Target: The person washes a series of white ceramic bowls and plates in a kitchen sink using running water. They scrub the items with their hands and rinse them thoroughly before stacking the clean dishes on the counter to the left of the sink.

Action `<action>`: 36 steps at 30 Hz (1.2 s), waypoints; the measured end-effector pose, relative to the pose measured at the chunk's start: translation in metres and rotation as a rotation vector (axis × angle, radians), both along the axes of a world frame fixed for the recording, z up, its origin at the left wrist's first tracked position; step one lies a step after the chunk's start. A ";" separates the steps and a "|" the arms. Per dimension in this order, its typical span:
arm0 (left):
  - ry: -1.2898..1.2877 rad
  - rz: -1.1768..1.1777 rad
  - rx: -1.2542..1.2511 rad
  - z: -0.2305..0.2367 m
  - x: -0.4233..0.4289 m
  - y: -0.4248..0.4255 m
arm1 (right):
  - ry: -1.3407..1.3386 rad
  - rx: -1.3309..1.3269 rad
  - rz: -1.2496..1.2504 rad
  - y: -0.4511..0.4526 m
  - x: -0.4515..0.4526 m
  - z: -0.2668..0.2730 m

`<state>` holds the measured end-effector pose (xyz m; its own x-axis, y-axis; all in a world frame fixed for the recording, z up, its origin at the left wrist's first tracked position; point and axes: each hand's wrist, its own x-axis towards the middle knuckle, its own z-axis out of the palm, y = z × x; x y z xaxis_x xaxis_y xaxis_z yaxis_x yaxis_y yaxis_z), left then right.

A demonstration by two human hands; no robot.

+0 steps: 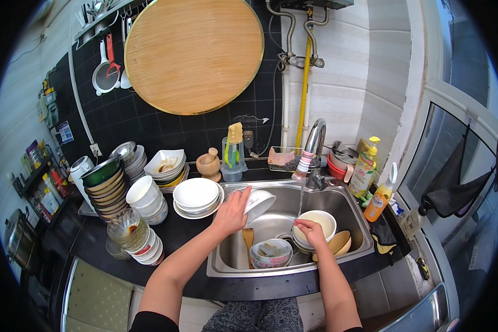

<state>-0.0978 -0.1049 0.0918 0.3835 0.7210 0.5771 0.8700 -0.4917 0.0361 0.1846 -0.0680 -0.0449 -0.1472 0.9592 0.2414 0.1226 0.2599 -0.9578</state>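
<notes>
My left hand (233, 211) grips a white bowl (260, 205), tilted on its side over the left back of the steel sink (274, 272). My right hand (311, 233) is at the left rim of a stack of white bowls (321, 222) in the sink; whether it grips them I cannot tell. Water runs from the faucet (315, 139) down by that stack. Patterned bowls (272, 253) with a greyish thing in the top one sit at the sink's front, beside a wooden spatula (248, 240). Light brown bowls (342, 242) lean at the right.
Stacked white bowls on plates (196, 193), white bowls (143, 191), glass bowls (126, 228) and green and tan bowls (103, 174) crowd the left counter. A wooden mortar (207, 166) stands behind. Pump bottle (364, 170) and orange spray bottle (377, 203) are right of the sink.
</notes>
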 end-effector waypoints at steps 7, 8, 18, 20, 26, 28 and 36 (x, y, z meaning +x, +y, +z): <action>-0.123 0.026 0.017 -0.006 -0.008 0.005 | -0.106 0.044 -0.078 -0.005 -0.001 0.009; -0.161 0.037 0.017 -0.007 -0.009 0.007 | -0.109 0.045 -0.083 -0.006 -0.001 0.010; -0.952 0.375 -0.017 -0.009 -0.074 0.051 | -0.110 0.051 -0.117 -0.002 0.000 0.006; -1.115 0.417 -0.039 -0.009 -0.101 0.062 | -0.113 0.043 -0.114 -0.001 -0.002 0.005; -1.315 0.650 -0.216 0.013 -0.143 0.061 | -0.121 0.040 -0.125 -0.001 0.001 0.001; -1.282 0.710 -0.237 0.014 -0.151 0.058 | -0.124 0.033 -0.123 0.000 0.002 0.001; -0.819 0.991 -0.157 -0.005 -0.168 0.060 | -0.091 0.025 -0.111 0.003 0.002 -0.002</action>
<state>-0.2660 -0.0450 0.0870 -0.7722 0.5741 0.2722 0.5563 0.4039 0.7262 0.1861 -0.0648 -0.0471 -0.0624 0.9648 0.2556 0.2380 0.2631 -0.9350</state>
